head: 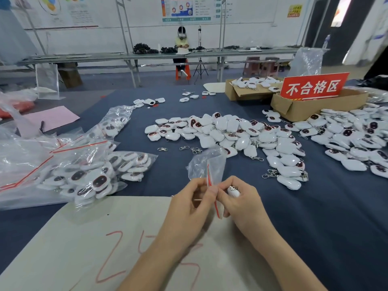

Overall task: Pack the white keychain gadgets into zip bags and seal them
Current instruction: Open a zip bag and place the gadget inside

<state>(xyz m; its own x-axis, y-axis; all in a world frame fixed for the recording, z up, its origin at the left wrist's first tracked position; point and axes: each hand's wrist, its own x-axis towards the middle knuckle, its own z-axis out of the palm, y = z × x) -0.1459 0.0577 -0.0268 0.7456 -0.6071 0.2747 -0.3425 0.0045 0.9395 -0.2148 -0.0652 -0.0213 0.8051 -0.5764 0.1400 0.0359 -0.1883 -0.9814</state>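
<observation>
"Cardboard sheet (84, 238) with red scrawl lies closest. And the hands?"
"Left hand (189, 204) pinches the zip bag (210, 164) at its red-striped mouth. Right hand (241, 204) pinches it too, with a white gadget (233, 191) tucked in its curled fingers."
"Farther off?"
"Filled bags (94, 175) at left, loose gadgets (231, 131) heaped on the blue tabletop (294, 206) — cardboard boxes (315, 108) behind."

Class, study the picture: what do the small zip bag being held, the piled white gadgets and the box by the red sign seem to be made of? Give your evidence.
Zip bag: thin clear plastic film, glossy; see-through, crinkled, red strip at the mouth.
White gadgets: probably hard moulded plastic, glossy; highlights on rounded shells.
Box: brown cardboard, matt; folded flaps.
</observation>
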